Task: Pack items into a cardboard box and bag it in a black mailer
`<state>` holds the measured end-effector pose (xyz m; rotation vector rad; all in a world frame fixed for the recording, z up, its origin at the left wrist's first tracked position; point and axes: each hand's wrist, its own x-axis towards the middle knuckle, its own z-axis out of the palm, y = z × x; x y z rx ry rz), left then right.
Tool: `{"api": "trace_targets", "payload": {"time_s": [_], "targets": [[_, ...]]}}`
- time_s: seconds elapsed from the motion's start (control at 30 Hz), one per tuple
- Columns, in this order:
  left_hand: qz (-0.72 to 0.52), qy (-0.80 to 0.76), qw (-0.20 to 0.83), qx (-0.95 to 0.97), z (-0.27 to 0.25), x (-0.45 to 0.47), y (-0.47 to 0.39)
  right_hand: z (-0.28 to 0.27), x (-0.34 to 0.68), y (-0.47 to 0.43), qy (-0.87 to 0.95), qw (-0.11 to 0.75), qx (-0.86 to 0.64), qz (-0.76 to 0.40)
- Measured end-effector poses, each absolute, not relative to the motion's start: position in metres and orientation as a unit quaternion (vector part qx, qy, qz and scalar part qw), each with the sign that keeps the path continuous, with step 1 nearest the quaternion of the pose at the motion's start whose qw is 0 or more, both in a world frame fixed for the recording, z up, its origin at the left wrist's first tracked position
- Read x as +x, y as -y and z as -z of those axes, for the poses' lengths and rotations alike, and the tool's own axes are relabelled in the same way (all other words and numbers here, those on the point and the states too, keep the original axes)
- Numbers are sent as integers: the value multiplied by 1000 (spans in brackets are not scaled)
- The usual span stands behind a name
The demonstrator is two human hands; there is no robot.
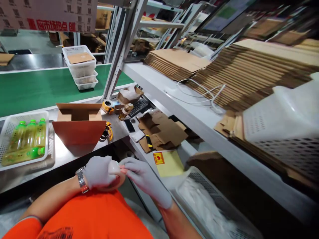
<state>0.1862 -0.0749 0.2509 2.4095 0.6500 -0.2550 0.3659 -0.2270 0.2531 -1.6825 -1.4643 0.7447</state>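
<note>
Close to my body, my left hand [98, 172], in a grey glove, is closed around a pale, rounded, glossy thing that looks like a roll [114, 168]. Its exact kind is hard to make out. My right hand [143, 177], also gloved, has its fingertips pinched together at the roll's right edge, where bits of pink-red show. Beyond the hands stands an open cardboard box [79, 131] on the metal bench. Left of it, a white basket [47, 157] holds several bottles [31, 132] with green caps.
Tape dispensers [108, 107], a small bottle [125, 112], a phone [129, 125] and a keyboard [139, 107] lie behind. Flattened cartons [166, 132] sit to the right. A shelf [171, 99] with cardboard stacks [249, 73] overhangs that side. A green conveyor [32, 86] carries stacked baskets [81, 68].
</note>
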Motion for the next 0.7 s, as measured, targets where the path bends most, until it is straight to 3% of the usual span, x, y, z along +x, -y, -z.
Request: {"api": "trace_targets", "payload": {"time_s": [0.3, 0.4, 0.57, 0.7], "targets": [[77, -223, 306, 923, -250, 192, 79, -249, 357, 230, 583, 369, -695, -205], [85, -236, 300, 920, -252, 193, 80, -231, 357, 229, 549, 407, -709, -170], [51, -281, 314, 905, -247, 192, 81, -190, 364, 224, 380, 545, -721, -194], [12, -306, 390, 868, -220, 190, 73, -157, 364, 218, 377, 509, -759, -152]]}}
